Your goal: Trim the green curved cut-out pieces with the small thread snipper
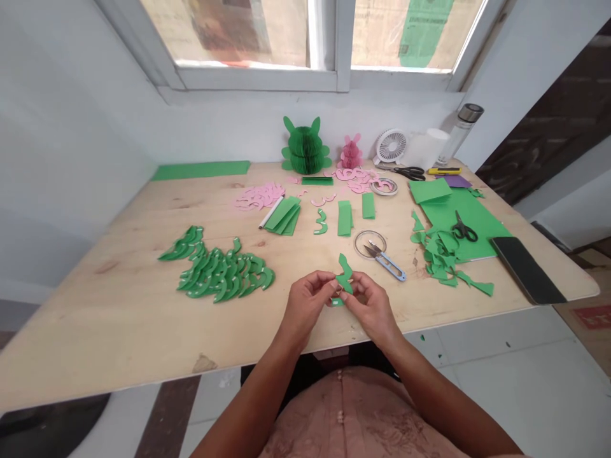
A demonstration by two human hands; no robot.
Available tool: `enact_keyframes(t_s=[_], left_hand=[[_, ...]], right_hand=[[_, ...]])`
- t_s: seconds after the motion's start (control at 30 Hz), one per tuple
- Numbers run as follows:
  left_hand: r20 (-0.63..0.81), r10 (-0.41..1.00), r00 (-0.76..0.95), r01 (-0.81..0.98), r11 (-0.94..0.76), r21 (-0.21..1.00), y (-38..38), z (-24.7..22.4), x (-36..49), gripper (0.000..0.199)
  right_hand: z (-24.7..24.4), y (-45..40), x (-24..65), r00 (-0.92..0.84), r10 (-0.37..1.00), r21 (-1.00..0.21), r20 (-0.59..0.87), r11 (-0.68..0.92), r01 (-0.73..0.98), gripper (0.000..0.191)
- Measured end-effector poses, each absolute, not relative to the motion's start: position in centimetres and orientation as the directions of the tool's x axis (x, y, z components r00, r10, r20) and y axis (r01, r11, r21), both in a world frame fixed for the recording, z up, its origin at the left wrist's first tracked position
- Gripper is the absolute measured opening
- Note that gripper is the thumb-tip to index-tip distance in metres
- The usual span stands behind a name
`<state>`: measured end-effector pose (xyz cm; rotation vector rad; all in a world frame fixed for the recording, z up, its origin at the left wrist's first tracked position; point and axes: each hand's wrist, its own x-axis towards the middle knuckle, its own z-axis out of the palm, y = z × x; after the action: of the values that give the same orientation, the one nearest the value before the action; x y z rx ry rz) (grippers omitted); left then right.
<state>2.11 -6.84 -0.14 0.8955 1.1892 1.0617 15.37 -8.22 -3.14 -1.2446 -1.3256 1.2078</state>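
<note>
Head view: you grip a wavy-edged green paper piece [344, 280] between both hands, just above the table's near edge, centred before you. Left hand [312, 291]: thumb and fingers pinching it. Right hand [370, 302]: likewise, pinching from the other side.

Progress, by judgement: the piece in hand looks cut but unfinished. Done: the heap of scalloped green paper pieces [222, 273] to your left, many bearing small white strips, perhaps tape. Apparently left: one loose scalloped green piece [321, 222] ahead of you, plus the fanned stack of folded green paper rectangles [282, 216], uncut. How many remain, cannot tell.

Just beyond your right hand: blue-handled metal thread snips [386, 262], overlapping a thin pale ring-shaped roll [370, 253]. Farther right, curled green paper offcuts [442, 254]. At the back wall, a round green pleated-paper figure [306, 149] stands assembled.

Writing: no brand readable on the black slab phone [528, 270]. Red marking on the brown carton [592, 317], far right: illegible.
</note>
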Motion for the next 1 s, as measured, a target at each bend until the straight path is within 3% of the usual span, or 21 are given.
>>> enact_keyframes(t_s=[0.2, 0.3, 0.43, 0.57, 0.73, 1.0], left_hand=[[-0.265, 0.964, 0.005, -0.198, 0.261, 0.945, -6.5, -0.4, 2.4, 0.013], [-0.285, 0.957, -0.054, -0.219, 0.267, 0.939, -6.4, -0.6, 2.4, 0.013], [-0.309, 0.948, -0.072, -0.233, 0.285, 0.930, -6.2, -1.1, 2.3, 0.018], [-0.335, 0.941, -0.056, -0.250, 0.312, 0.917, -6.1, -1.5, 2.4, 0.020], [-0.347, 0.937, -0.042, -0.243, 0.327, 0.913, -6.0, -1.8, 2.3, 0.019], [-0.360, 0.932, -0.032, -0.230, 0.344, 0.910, -5.9, -2.2, 2.1, 0.020]], right_hand=[[-2.9, -7.9, 16.0, -0.087, 0.995, -0.980, 0.056, 0.071, 0.186, 0.029], [-2.4, -6.8, 17.9, -0.008, 0.988, -0.921, 0.154, 0.146, 0.362, 0.027], [-2.2, -4.6, 21.5, 0.077, 0.957, -0.766, 0.281, 0.176, 0.619, 0.019], [-2.3, -2.8, 23.7, -0.021, 0.944, -0.552, 0.330, 0.211, 0.807, 0.017], [-2.3, -1.3, 24.2, -0.059, 0.943, -0.400, 0.329, 0.195, 0.896, 0.017], [-1.5, 0.3, 23.4, -0.154, 0.966, -0.118, 0.207, 0.181, 0.976, 0.020]])
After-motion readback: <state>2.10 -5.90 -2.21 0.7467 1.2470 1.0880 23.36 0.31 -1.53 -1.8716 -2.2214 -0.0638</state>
